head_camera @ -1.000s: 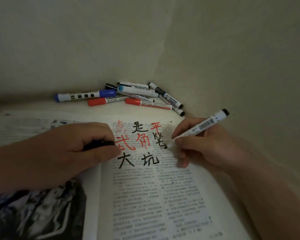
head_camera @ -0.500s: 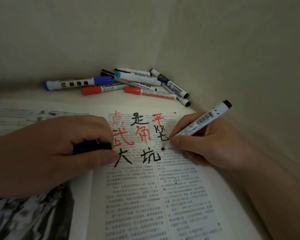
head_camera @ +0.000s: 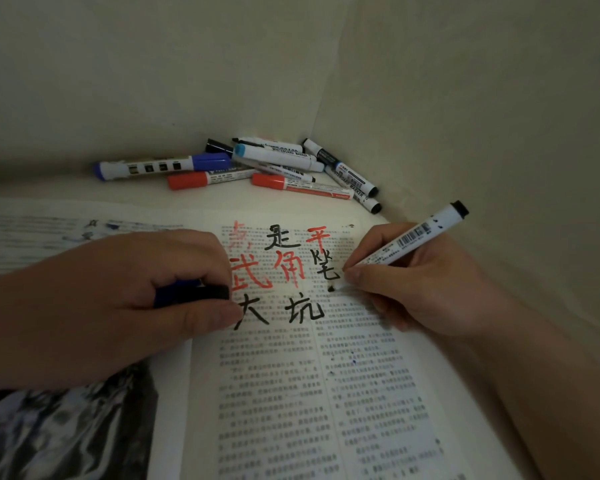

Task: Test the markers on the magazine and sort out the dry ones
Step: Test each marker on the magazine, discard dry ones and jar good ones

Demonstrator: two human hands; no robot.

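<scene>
Two hands at work on the open magazine

The right hand pinches a white marker, its tip touching the right-hand page of the magazine beside black and red handwritten characters. The left hand rests on the page, fingers curled round a dark cap. Several other markers lie heaped in the corner beyond the magazine, well apart from both hands.
</scene>
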